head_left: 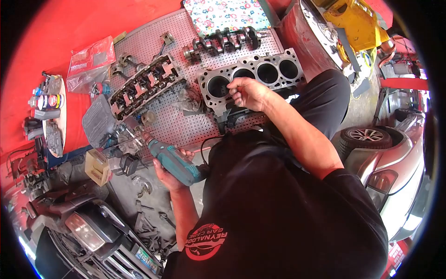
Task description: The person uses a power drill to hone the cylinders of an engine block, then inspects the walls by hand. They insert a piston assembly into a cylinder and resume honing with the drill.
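My left hand (168, 173) is wrapped round a teal power drill (173, 160), whose nose points up and to the left. Over the top face of an engine block (206, 100) is my right hand (250, 94), its fingers curled in beside one of the round cylinder bores (217, 86). What those fingers hold, if anything, is too small to tell. Behind the block lies a crankshaft (225, 43). To the left, a cylinder head (146, 86) rests at a slant, and a crumpled plastic bag (188, 100) sits between it and the block.
A perforated metal bench top (165, 118) carries the parts. Connecting rods (165, 39), a plastic packet (90, 60) and a flowered cloth (227, 16) lie around it. A cardboard box (96, 167) is at lower left. Cars (390, 162) stand on both sides.
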The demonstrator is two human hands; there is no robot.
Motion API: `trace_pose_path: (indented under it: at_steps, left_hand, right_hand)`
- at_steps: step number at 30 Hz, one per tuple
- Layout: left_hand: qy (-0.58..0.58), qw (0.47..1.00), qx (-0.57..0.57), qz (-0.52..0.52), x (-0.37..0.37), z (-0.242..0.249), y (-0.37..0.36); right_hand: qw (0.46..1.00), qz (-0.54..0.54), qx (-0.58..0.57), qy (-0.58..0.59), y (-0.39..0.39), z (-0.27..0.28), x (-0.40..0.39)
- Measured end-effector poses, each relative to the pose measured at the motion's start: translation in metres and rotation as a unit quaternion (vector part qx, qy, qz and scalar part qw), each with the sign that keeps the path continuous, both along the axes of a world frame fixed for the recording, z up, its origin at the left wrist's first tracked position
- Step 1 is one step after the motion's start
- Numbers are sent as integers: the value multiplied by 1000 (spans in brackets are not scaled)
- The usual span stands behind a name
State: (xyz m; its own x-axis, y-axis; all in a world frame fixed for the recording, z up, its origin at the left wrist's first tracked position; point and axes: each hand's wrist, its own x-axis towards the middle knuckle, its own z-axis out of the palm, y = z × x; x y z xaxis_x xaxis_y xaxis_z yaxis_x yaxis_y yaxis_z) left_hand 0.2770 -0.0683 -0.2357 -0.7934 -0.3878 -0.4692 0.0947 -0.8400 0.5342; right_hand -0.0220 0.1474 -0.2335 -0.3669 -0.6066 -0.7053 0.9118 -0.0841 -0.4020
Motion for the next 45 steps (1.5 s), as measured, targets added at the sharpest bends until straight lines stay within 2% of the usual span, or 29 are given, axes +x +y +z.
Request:
trace_pose_path:
  at_steps: [13,31,34,35,36,37,38,39,42,45]
  left_hand:
    - [-19,999,-5,26,10,-8,2]
    - [-25,999,7,30,2,-2,6]
    - [-16,1000,6,18,0,0,6]
    - [-15,1000,2,13,0,0,4]
    - [-15,1000,-2,9,0,-2,3]
    - [-15,1000,-5,5,0,-2,3]
    - [-18,1000,-4,4,1,-1,3]
    - [-19,1000,-3,2,0,0,3]
    - [-16,1000,-4,-9,-2,-2,0]
    - [-11,1000,-11,-16,-2,-1,-1]
  right_hand:
    - [996,0,-90,17,15,-2,-8]
    - [997,12,-67,48,18,4,1]
    - [997,20,-25,77,19,7,5]
    - [986,58,55,148,14,6,12]
    - [944,119,131,277,9,6,21]
    - [877,177,203,398,-2,16,35]
    - [693,227,263,632,-9,18,47]
    - [655,282,251,655,-16,24,52]
    - [658,376,293,583,-43,23,49]
    - [728,423,299,450,-64,40,21]
